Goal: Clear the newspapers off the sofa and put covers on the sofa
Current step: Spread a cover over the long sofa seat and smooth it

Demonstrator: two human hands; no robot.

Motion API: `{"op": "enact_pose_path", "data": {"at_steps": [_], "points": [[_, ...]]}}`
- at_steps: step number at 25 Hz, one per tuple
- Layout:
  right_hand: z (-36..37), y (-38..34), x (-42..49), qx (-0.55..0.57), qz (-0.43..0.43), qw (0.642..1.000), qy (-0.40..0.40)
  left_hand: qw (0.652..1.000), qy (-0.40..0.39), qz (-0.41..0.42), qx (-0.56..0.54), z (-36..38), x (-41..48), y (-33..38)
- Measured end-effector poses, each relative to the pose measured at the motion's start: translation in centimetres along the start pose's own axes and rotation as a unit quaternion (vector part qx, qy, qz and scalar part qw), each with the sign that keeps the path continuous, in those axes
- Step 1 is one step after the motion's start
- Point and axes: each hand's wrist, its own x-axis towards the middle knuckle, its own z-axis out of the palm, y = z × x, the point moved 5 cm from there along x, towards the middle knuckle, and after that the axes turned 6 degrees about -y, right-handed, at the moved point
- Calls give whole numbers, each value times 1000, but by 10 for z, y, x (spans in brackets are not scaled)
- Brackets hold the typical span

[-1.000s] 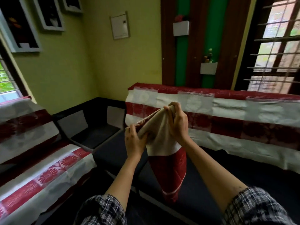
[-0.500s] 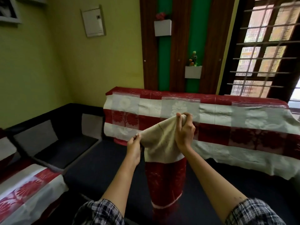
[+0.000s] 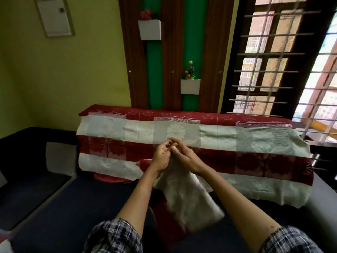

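Above sofa seat (image 3: 91, 207), left hand (image 3: 161, 157) and right hand (image 3: 188, 158) now meet, fingers (image 3: 171, 144) gripping folded cover (image 3: 189, 203), hanging lower.

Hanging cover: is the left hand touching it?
Touching. The head view shows the cover hanging from under the left hand, its pale top running up between that hand and the right hand, with no gap visible.

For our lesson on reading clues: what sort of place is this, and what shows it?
Most likely a home living room: a dark sofa with a red-and-white cover draped over its back, white wall planters holding flowers, and a barred window.
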Motion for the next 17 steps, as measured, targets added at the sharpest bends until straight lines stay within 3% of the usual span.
{"op": "enact_pose_path", "data": {"at_steps": [2, 4, 7, 9, 12, 17], "points": [[-4, 7, 10, -17, 33, 998, 42, 1000, 4, 18, 2, -8, 13, 8], [-9, 14, 17, -150, 64, 980, 110, 999, 6, 40, 29, -17, 22, 14], [-15, 9, 15, -233, -9, 924, 302, 999, -8, 34, 32, -23, 29, 13], [-21, 1, 12, -245, -56, 893, 373, 995, -83, 1, 47, -19, 30, 1], [-32, -1, 10, -259, -67, 867, 421, 978, -184, -41, 91, -15, 30, -23], [-46, 13, -4, -218, -10, 848, 483, 951, -260, -89, 141, -3, 35, -38]]}}
